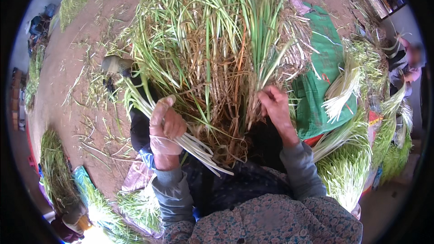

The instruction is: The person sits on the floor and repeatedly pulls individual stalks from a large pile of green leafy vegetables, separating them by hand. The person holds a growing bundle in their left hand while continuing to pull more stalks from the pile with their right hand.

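My left hand (166, 125), in a thin translucent glove, is closed around a bunch of cleaned white stalks (198, 152) with green leaves, which look like green garlic. The white ends point down to the right over my lap; the leaves stick out at the upper left. My right hand (277, 108) has its fingers pinched at a green stalk (278, 61) on the right edge of the heap. Directly before me stands a large heap of uncleaned stalks (203, 51), their lower parts wrapped in dry brown leaves. My right fingertips are partly hidden.
A green woven sack (310, 108) lies to the right with a bunch of white stalks (342, 88) on it. More cleaned bunches (346, 166) lie nearer me. Another person (405, 64) handles stalks at far right. Leaf scraps litter the earthen floor (67, 74); a dark green pile (56, 169) stands at left.
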A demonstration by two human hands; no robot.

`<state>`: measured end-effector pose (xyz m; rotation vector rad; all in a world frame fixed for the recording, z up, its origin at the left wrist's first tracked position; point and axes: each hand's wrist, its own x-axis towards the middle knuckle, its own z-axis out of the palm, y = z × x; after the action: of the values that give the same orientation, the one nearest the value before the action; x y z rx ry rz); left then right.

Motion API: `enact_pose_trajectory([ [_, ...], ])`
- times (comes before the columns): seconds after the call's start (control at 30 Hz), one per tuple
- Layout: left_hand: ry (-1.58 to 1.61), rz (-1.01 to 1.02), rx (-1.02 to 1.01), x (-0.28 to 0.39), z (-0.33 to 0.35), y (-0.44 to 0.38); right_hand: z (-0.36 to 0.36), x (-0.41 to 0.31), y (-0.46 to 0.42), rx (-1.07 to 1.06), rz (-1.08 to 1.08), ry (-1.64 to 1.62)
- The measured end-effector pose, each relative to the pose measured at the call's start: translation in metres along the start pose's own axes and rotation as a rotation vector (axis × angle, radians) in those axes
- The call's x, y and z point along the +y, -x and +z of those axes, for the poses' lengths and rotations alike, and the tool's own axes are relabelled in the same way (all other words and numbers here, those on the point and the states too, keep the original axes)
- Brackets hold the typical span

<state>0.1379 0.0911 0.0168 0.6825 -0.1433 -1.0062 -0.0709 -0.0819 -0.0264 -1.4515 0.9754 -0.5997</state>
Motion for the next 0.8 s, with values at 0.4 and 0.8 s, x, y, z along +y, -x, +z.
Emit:
enact_pose_trajectory([
  [0.4,-0.651,-0.180,0.101,-0.066,0.035,0.002,0.018,-0.034,0.046,-0.455,0.076,-0.109],
  [0.8,-0.127,-0.264,0.048,-0.064,0.028,-0.018,-0.012,-0.026,0.075,-0.362,0.066,-0.432],
])
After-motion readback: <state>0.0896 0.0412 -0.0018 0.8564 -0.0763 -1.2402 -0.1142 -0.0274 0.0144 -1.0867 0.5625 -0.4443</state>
